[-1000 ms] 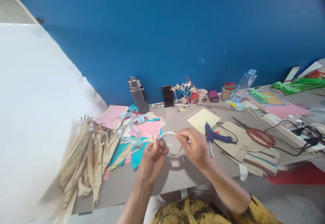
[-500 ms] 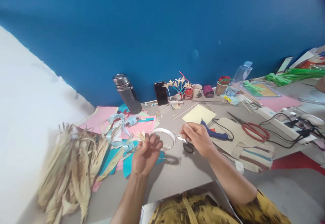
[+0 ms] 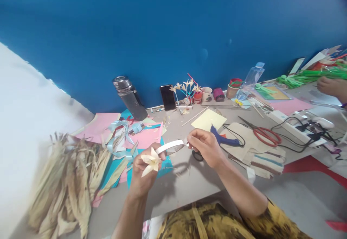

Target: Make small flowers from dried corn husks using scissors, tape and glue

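Note:
My left hand (image 3: 145,172) is closed around a pale husk-like flower (image 3: 151,162), its pointed petals spread toward me; any stem is hidden in the fingers. Right beside the flower, a thin white roll of tape (image 3: 171,145) bridges the gap between my hands. Its far side meets the pinched fingertips of my right hand (image 3: 204,146); whether they grip the ring or a loose end, I cannot tell. Black-handled scissors (image 3: 197,155) lie partly hidden under that hand. A blue glue gun (image 3: 225,138) rests just beyond it.
Dried corn husks (image 3: 62,188) heap at the left. A flask (image 3: 130,98), a phone (image 3: 167,97) and several finished flowers (image 3: 187,85) stand along the wall. Red-handled scissors (image 3: 267,136) and a power strip (image 3: 295,127) lie right. Another person's hand (image 3: 330,87) is at far right.
My left hand has turned, so the flower now faces me. The tape roll has tilted to a narrower oval. My right hand still pinches; the view has shifted slightly. The other person's hand shows more.

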`<state>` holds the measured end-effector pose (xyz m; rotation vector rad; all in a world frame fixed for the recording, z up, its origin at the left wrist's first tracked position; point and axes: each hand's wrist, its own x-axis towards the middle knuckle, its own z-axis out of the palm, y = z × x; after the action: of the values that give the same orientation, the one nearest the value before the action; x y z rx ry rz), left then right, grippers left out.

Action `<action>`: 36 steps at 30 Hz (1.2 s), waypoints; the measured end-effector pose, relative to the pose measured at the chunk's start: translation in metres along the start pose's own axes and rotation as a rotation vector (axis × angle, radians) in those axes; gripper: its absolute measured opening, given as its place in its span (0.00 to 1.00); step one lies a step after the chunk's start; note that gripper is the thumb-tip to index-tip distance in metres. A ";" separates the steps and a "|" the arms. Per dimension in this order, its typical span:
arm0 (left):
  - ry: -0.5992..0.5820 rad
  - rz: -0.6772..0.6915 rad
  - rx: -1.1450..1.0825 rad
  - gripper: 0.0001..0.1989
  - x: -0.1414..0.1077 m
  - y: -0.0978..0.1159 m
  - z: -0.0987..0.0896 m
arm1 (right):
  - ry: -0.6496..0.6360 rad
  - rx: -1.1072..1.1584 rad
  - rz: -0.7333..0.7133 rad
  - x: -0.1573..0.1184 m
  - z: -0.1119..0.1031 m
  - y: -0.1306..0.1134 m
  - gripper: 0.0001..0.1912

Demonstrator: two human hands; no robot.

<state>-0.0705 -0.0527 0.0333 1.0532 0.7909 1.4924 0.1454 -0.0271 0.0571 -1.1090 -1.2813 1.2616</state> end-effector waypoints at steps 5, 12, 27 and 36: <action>-0.270 0.028 0.125 0.07 -0.003 0.000 -0.014 | 0.071 0.343 0.143 0.005 -0.001 0.010 0.19; -0.445 -0.241 0.213 0.10 -0.013 0.007 -0.032 | 0.114 0.317 0.167 0.007 0.003 0.020 0.18; -0.306 -0.300 0.238 0.09 -0.011 0.006 -0.023 | -0.058 0.347 0.173 0.002 0.009 0.033 0.19; -0.300 -0.382 0.155 0.12 -0.006 -0.011 -0.005 | -0.122 0.421 0.196 0.000 0.005 0.037 0.18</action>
<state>-0.0711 -0.0559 0.0201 1.1344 0.8462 0.9370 0.1398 -0.0260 0.0207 -0.8766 -0.9463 1.6770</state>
